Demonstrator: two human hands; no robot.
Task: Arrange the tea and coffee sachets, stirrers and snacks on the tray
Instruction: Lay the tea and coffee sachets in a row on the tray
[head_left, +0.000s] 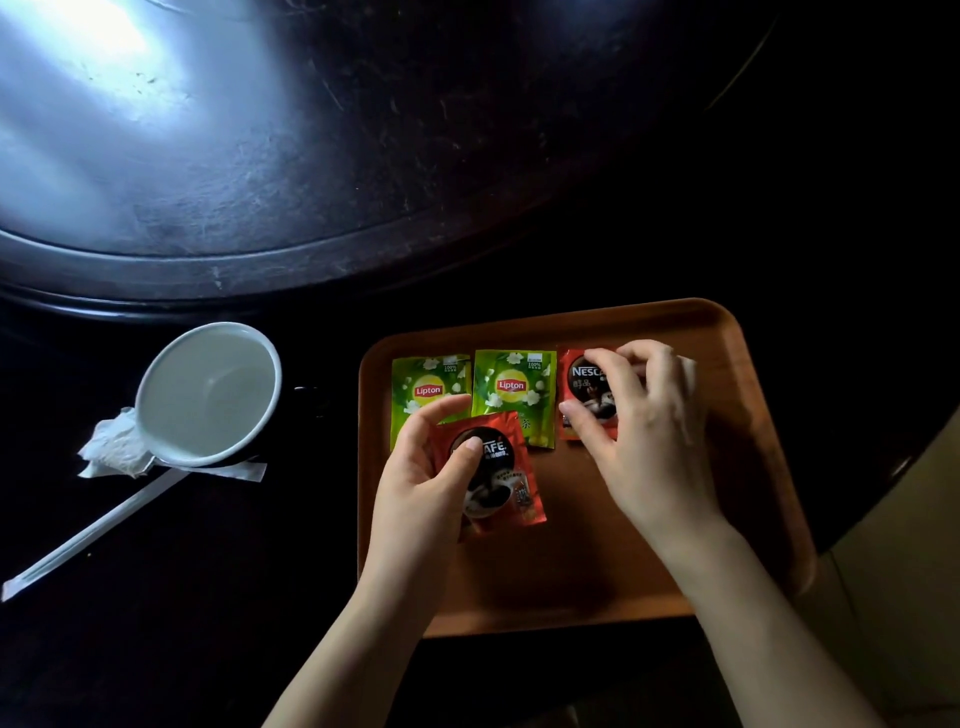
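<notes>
An orange-brown tray (587, 571) lies on the dark table. Two green Lipton tea sachets (429, 387) (513, 382) lie side by side along its far side. To their right a red Nescafé coffee sachet (584, 384) lies flat on the tray, and my right hand (644, 431) pinches it by its edges. My left hand (421, 483) holds a second red Nescafé sachet (498, 483) just above the tray, thumb on its front, overlapping the lower parts of the tea sachets. Two wrapped stirrers (98, 530) lie on the table left of the tray.
A white cup (208, 389) stands left of the tray, with a crumpled tissue (111, 447) against it. A large round dark turntable (311, 130) fills the far side, with glare on its left. A pale surface (904, 597) shows at the right edge.
</notes>
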